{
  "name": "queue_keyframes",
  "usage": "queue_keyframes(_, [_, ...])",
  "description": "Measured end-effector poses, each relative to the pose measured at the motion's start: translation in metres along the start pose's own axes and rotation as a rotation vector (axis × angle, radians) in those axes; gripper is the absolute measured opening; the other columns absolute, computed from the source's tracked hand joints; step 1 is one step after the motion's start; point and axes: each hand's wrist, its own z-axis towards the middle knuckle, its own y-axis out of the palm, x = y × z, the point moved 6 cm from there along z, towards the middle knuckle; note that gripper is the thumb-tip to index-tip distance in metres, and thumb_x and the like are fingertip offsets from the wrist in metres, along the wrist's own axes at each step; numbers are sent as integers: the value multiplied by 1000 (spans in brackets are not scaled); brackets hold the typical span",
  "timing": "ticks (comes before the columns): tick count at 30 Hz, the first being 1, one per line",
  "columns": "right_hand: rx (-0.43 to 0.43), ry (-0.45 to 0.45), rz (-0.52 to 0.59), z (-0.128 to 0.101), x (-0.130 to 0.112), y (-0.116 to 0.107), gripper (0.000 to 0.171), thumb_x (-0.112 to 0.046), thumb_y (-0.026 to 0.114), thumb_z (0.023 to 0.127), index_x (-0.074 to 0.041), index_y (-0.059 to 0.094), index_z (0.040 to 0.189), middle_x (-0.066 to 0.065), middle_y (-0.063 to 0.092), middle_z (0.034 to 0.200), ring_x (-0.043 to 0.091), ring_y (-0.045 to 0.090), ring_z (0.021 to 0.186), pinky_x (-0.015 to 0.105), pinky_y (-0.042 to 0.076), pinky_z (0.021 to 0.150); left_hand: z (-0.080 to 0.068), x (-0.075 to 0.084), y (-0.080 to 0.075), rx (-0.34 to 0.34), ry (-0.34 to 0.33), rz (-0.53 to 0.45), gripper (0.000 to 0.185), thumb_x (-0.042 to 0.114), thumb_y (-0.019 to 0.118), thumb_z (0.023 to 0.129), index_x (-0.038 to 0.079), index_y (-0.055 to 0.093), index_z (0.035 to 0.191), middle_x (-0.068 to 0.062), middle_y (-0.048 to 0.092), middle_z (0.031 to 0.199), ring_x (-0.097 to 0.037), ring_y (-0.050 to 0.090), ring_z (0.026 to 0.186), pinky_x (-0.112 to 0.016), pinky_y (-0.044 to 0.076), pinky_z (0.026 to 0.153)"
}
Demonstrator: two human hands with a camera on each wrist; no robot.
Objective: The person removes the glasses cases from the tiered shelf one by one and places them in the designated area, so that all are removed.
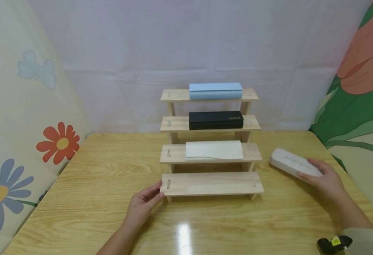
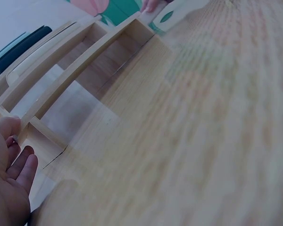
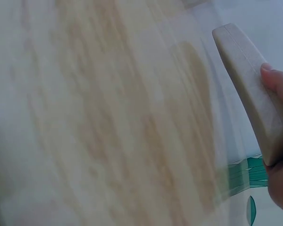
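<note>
Shelf (image 1: 210, 184): matt wd; tbl (image 1: 119, 166): glossy, wd-grain; held case (image 1: 290, 162): smooth.

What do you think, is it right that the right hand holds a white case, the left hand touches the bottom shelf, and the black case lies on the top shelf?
Not quite: the black case lies on the second shelf from the top, as the head view shows; the rest is correct.

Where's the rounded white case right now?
In the head view, the rounded white case is at right, gripped by the right hand, beyond the wooden stand's right end.
</note>
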Motion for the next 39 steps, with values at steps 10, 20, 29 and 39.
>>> queue_keyframes(10, [-6,1,-9,2,6,7,87,-43,66,92,3,24,152,41,13,152,63,17,134,75,18,108,0,0,0,1,-14,6,42,1,71,86,-5,60,126,28,66,108,7,63,100,-14,55,87])
queue_keyframes(20, [-15,-4,-55,5,10,9,86,-42,65,93,4,23,152,42,14,151,63,17,135,75,18,108,-1,1,0,7,-7,16,42,2,71,86,-4,60,126,17,68,118,8,63,100,-14,54,87])
queue_keyframes(29, [-26,-22,-81,7,12,13,87,-44,64,93,4,22,152,42,17,150,62,19,134,74,20,107,0,1,1,6,-23,31,41,4,72,87,-2,61,126,5,64,127,7,62,101,-14,54,88])
queue_keyframes(39, [-21,-37,-79,7,16,15,88,-44,65,92,4,22,152,42,17,151,62,19,134,74,21,107,0,-1,0,-2,-15,11,42,4,71,87,-3,60,126,26,66,112,7,62,102,-14,54,88])
